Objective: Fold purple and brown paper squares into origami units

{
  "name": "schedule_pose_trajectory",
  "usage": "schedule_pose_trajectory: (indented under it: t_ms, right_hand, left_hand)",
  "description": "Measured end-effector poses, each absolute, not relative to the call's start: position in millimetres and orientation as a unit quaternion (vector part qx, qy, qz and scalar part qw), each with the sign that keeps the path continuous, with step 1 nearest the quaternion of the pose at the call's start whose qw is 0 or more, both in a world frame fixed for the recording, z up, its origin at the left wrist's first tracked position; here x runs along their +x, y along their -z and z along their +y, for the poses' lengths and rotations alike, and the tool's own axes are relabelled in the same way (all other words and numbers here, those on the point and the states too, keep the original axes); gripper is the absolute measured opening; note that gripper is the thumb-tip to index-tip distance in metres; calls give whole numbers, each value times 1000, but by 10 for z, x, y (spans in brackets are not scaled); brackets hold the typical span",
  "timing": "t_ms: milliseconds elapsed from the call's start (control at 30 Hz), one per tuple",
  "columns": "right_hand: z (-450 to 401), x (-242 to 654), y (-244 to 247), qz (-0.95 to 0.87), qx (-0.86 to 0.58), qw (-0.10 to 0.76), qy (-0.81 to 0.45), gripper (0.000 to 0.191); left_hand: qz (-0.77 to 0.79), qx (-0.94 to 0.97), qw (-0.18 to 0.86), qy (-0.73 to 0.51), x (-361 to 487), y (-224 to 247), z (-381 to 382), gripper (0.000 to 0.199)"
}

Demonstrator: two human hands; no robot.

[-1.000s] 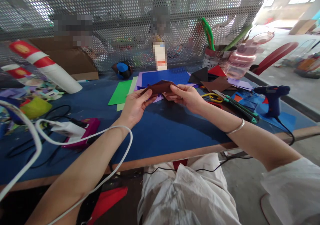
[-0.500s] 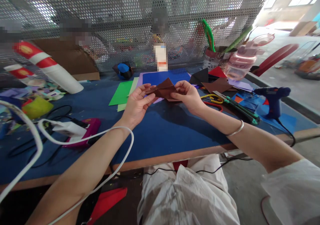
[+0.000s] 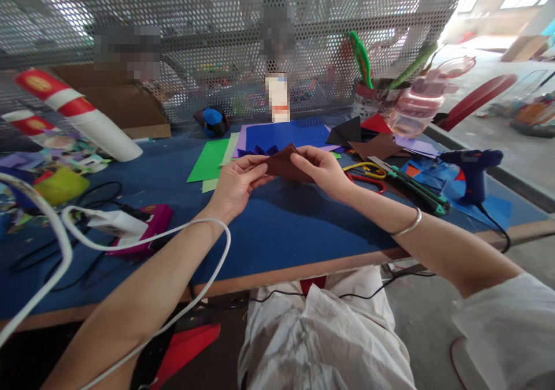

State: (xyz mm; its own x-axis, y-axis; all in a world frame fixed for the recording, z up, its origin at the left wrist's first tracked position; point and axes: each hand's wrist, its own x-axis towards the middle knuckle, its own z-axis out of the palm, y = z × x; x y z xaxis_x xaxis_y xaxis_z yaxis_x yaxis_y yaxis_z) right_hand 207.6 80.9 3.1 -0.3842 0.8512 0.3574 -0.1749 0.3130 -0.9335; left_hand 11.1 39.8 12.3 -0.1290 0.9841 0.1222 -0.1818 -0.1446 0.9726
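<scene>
A folded piece of brown paper (image 3: pixel 286 163) is held up between my two hands, above the blue table (image 3: pixel 277 228). My left hand (image 3: pixel 237 183) pinches its left end between thumb and fingers. At its right end, my right hand (image 3: pixel 321 169) grips it, the thumb lying on the near face. Behind the brown paper are a dark blue sheet (image 3: pixel 288 133) and small folded blue-purple pieces (image 3: pixel 259 151). A green sheet (image 3: pixel 208 160) lies to the left of my left hand. Close to my right hand are scissors (image 3: pixel 368 170) with yellow and red handles.
A green utility knife (image 3: pixel 418 190), a blue glue gun (image 3: pixel 472 173) and a pink bottle (image 3: pixel 418 110) stand or lie at right. On the left are a magenta power strip (image 3: pixel 151 228), paper rolls (image 3: pixel 87 118) and scraps. A white cable (image 3: pixel 228 245) crosses my left forearm. Metal mesh (image 3: pixel 195 60) rises behind.
The brown paper has turned in my hands; its raised point is lower and it looks flatter. My right thumb has shifted up along it. The folded blue-purple pieces behind now show.
</scene>
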Motion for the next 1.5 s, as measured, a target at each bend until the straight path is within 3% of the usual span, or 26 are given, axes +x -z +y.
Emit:
schedule_pose_trajectory:
  t_ms: [367,600,867,1033,1167,1300,1500]
  right_hand:
    - [863,2092,15,-677,-287,513,-442,29]
    - [879,2113,19,-733,-322,530,-278,20]
    - [770,2097,6,-819,-211,511,-152,12]
    - [744,2069,33,-809,-211,494,-237,12]
    - [848,2081,69,-766,-266,433,-394,34]
    - [909,2102,71,-744,-252,366,-499,38]
    - [911,2114,-20,-741,-250,356,-512,38]
  left_hand:
    - [466,453,492,-580,101,-92,419,35]
    - [474,488,481,-553,102,-114,387,41]
    - [480,592,493,-419,187,-128,294,38]
    - [481,627,451,-415,193,-92,297,28]
    - [485,620,399,-470,145,-93,327,39]
    - [486,624,386,-475,113,-101,351,42]
    - [489,622,405,-459,102,-129,381,46]
